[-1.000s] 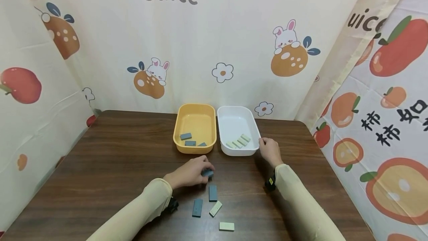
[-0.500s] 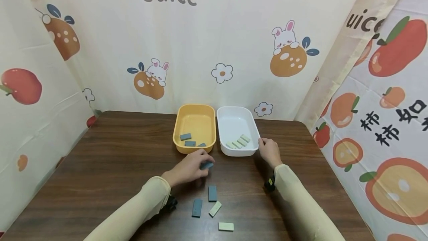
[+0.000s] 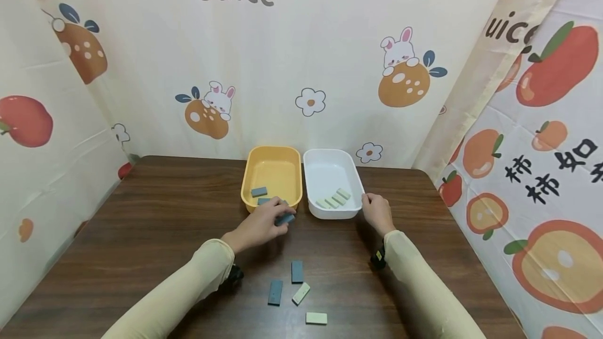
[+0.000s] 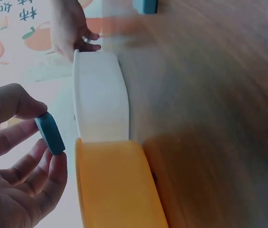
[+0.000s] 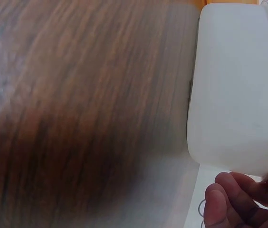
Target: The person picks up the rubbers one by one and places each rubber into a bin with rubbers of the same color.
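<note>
Between thumb and fingertips, my left hand (image 3: 258, 225) pinches a blue-grey rectangular block (image 4: 51, 133), raised at the near edge of the yellow bin (image 3: 273, 169). Blue-grey blocks lie inside that bin, partly hidden by the hand. My right hand (image 3: 378, 213) grips the rim of the white bin (image 3: 332, 171) at its near right corner; the right wrist view has its fingers (image 5: 236, 197) under the lip. Several pale green blocks (image 3: 338, 199) lie in the white bin.
Nearer me on the dark wooden table (image 3: 155, 234) lie two blue-grey blocks, one upper (image 3: 297, 272) and one lower left (image 3: 275, 293), plus a slanted pale green block (image 3: 301, 293) and another pale green block (image 3: 316, 318). A printed curtain (image 3: 264, 56) hangs behind.
My left hand has lifted the blue-grey block from the table and carried it forward and slightly left to the yellow bin's near edge. The right hand stays on the white bin.
</note>
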Available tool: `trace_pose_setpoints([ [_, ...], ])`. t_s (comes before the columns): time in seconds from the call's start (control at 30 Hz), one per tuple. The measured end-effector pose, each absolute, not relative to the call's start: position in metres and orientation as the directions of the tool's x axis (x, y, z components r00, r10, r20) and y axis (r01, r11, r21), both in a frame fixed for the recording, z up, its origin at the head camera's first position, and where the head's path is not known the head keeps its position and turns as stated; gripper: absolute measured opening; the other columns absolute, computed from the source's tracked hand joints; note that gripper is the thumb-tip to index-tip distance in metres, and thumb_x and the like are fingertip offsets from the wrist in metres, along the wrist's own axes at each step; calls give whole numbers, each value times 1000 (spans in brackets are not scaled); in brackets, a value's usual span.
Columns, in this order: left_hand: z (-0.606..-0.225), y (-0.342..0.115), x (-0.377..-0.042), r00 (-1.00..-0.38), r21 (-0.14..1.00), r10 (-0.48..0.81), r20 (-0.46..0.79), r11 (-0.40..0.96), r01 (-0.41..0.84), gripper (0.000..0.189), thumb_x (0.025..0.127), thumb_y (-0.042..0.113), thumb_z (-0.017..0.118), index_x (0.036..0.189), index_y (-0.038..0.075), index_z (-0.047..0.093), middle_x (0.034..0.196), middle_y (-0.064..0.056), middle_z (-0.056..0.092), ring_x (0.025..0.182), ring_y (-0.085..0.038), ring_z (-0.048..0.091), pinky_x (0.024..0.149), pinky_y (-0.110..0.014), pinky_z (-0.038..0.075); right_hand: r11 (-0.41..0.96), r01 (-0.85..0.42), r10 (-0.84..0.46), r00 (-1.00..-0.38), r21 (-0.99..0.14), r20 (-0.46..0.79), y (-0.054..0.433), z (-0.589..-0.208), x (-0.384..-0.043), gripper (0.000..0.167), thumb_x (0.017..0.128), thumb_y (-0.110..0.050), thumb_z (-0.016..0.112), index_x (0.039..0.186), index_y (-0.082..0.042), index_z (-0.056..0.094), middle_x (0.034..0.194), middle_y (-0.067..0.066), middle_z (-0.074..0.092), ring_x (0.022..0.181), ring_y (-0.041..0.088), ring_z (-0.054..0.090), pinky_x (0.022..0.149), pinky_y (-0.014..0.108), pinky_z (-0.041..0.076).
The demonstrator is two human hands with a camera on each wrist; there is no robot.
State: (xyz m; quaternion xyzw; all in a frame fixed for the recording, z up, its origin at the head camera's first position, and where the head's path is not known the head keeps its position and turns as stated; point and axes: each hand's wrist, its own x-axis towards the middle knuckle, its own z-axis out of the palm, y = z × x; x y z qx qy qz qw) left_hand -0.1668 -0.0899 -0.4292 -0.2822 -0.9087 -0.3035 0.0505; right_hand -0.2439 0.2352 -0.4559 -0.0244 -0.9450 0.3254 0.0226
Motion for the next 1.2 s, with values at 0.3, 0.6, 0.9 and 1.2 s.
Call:
trace_pose_setpoints([
  [0.3, -426, -98, -177, -870, 548, 384, 308, 676, 492, 31, 84, 9, 71, 115, 10, 69, 105, -4, 60, 89, -17, 61, 78, -32, 53, 789, 29, 65, -997, -614, 36, 235, -457, -245, 45, 103, -26, 37, 121, 5, 64, 91, 17, 69, 73, 23, 55, 61, 28, 42],
  [0.6, -423, -108, -197, -906, 594, 327, 270, 684, 424, 32, 87, 12, 66, 118, 8, 68, 106, -8, 60, 89, -20, 61, 77, -34, 54, 782, 42, 83, -996, -622, 37, 235, -458, -246, 45, 103, -27, 37, 121, 4, 64, 89, 16, 68, 73, 23, 55, 62, 28, 43],
  [0.9, -424, -114, -219, -939, 616, 272, 212, 708, 344, 33, 89, 12, 65, 121, 6, 67, 109, -13, 59, 90, -22, 59, 75, -34, 52, 780, 41, 84, -996, -624, 39, 236, -459, -245, 45, 103, -27, 37, 122, 5, 64, 98, 19, 70, 76, 24, 57, 66, 31, 46],
  [1.2, -428, -114, -237, -963, 617, 231, 137, 741, 265, 34, 90, 11, 64, 124, 6, 65, 111, -12, 59, 94, -24, 59, 76, -35, 51, 784, 44, 88, -995, -619, 42, 234, -458, -244, 46, 103, -27, 37, 124, 4, 63, 108, 22, 70, 80, 25, 58, 69, 35, 48],
])
